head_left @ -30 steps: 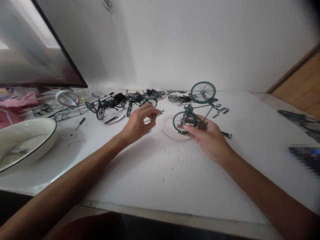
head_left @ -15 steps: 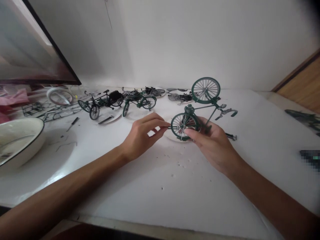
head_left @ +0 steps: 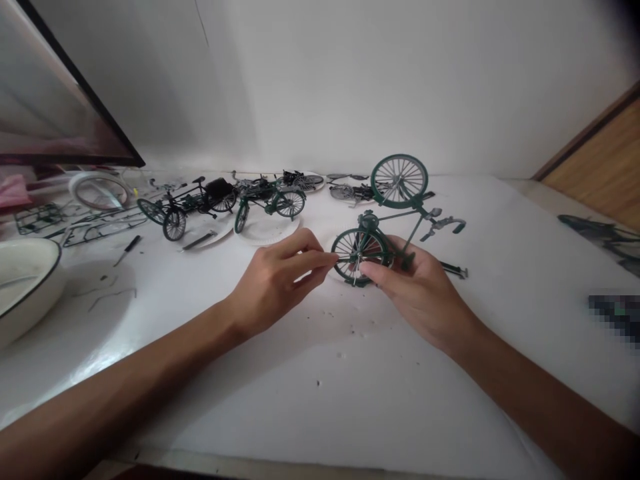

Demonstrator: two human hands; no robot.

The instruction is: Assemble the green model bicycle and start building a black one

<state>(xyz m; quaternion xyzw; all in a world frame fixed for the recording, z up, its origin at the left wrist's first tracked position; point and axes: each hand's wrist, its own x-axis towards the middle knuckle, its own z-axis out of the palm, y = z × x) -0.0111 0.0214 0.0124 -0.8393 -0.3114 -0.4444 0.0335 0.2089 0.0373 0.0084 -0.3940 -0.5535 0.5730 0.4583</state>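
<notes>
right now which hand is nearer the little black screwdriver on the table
Left. The left hand is to the right of the screwdriver; the right hand is farther right, holding the green model bicycle.

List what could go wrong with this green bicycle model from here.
The left hand's fingertips sit right by the lower wheel's thin spokes, which might bend. The right hand grips the green bicycle model low down, so the raised wheel could tip it. Small specks on the table could be lost parts.
</notes>
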